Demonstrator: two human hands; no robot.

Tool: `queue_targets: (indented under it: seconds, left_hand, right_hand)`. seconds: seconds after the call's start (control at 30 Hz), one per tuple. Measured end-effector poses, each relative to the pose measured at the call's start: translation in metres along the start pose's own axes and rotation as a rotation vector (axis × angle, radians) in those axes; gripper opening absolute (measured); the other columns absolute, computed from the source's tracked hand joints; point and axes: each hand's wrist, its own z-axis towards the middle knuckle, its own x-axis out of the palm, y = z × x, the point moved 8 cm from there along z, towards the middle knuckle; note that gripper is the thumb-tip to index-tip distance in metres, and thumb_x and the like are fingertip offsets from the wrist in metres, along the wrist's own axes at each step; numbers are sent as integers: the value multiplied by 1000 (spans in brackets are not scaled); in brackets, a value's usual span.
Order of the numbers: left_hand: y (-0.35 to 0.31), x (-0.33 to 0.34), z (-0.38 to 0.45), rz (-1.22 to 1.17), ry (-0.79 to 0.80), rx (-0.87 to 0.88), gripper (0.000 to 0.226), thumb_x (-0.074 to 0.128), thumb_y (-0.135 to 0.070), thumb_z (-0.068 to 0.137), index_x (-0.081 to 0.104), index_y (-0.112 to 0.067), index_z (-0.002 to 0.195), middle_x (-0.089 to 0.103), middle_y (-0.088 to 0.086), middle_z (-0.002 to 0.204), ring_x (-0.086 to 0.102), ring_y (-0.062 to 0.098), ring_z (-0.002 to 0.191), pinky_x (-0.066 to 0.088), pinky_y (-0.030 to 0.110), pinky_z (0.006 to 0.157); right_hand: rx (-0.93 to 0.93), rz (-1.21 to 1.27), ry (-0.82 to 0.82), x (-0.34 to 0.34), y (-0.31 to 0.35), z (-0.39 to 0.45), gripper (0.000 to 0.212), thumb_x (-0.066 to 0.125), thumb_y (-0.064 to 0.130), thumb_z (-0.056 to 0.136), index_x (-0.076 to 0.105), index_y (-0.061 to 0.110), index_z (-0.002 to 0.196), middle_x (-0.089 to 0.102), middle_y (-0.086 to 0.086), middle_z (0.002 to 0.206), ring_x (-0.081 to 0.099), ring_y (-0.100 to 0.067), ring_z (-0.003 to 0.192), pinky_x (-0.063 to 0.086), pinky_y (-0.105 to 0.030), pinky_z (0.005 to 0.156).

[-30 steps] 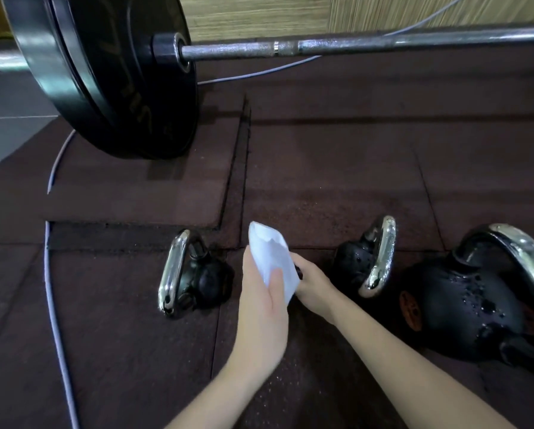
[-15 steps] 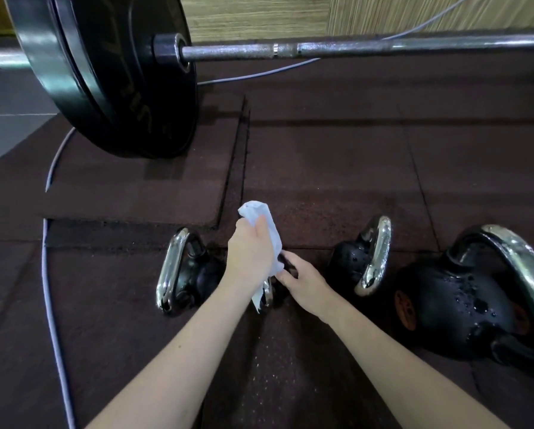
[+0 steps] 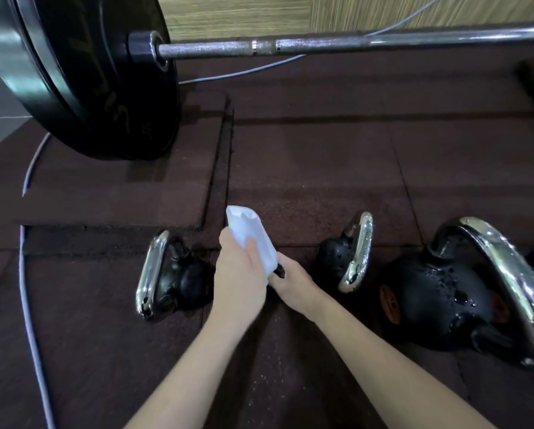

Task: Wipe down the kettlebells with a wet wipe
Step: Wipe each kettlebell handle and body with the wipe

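Note:
My left hand [image 3: 238, 274] is closed on a folded white wet wipe [image 3: 250, 233], pressing it onto something held between my hands. My right hand [image 3: 290, 281] grips a small kettlebell [image 3: 279, 270], of which only a black sliver shows behind my left hand. Another small black kettlebell [image 3: 188, 280] with a chrome handle lies on its side just left of my left hand. A wet small kettlebell [image 3: 335, 258] lies right of my right hand. Further right rests a large black kettlebell [image 3: 439, 298] covered in water drops.
All of this is on dark rubber floor mats [image 3: 321, 168]. A barbell [image 3: 352, 43] with a big black plate [image 3: 98, 75] lies across the back. A grey cable [image 3: 27, 305] runs down the left side. A wooden wall panel [image 3: 238, 10] stands behind.
My left hand pushed the wipe forward over the held kettlebell, then drew back toward me. My right hand stayed in place. The other kettlebells have not moved.

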Motion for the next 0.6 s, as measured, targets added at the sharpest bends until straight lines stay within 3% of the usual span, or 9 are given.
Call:
queue_targets:
  seconds: [0.07,0.13,0.2,0.27,0.33,0.4,0.47,0.53,0.6]
  left_hand:
    - [-8,-1,27,40,72,-83,37,42,-28,111,53,0,134,66,25,121,63,44,112,49,45,92]
    - [-14,-4,44,76,141,-135,37,38,-28,113,60,1,111,66,28,117,61,46,117,48,44,94]
    - [-17,-15,55,172,168,-144,40,36,-26,114,52,-8,81,60,25,102,61,49,118,48,46,95]
    - [-15,-31,64,234,154,-127,47,36,-23,113,40,-17,67,53,19,96,61,50,117,48,49,95]
    - [-14,-48,66,270,113,-107,46,36,-23,113,40,-18,68,52,18,95,61,51,115,48,51,94]
    - [-19,-61,69,257,52,-65,39,36,-26,113,49,-10,81,52,17,95,60,51,107,46,52,90]
    - [-33,-67,68,221,14,9,36,35,-28,114,49,-7,89,52,15,89,54,41,88,41,45,78]
    - [-58,-67,58,132,7,118,43,34,-30,113,43,-9,76,50,6,75,47,24,70,35,37,64]
    - [-85,-60,46,67,17,223,46,36,-31,113,36,-15,70,44,0,67,42,15,62,33,33,58]
  right_hand:
    - [21,-16,-5,1,-1,1,58,64,48,93,55,33,148,66,13,142,60,-11,133,45,-39,118]
    - [62,-1,-9,-1,0,0,58,63,48,97,51,34,152,62,8,147,56,-15,137,43,-38,120]
    - [65,18,-9,-2,4,-2,59,62,49,98,49,35,154,59,6,151,53,-18,141,41,-38,121]
    - [57,5,17,-4,7,-10,60,61,46,102,44,34,158,53,5,157,48,-19,145,38,-37,123]
    - [61,-25,28,-6,3,-21,66,60,51,102,39,32,161,48,6,161,45,-17,148,36,-38,124]
    - [74,-48,32,-15,-7,-36,67,59,55,99,41,33,159,49,9,160,45,-13,148,37,-38,124]
    - [139,-72,52,-30,-25,-56,53,59,50,101,51,33,151,55,13,151,50,-9,143,40,-34,121]
    - [193,-120,54,-49,-44,-78,32,58,41,105,65,31,135,63,12,137,59,-9,132,48,-29,111]
    - [223,-139,-61,-78,-58,-98,19,59,33,105,73,28,117,72,8,123,69,-13,120,56,-30,100]
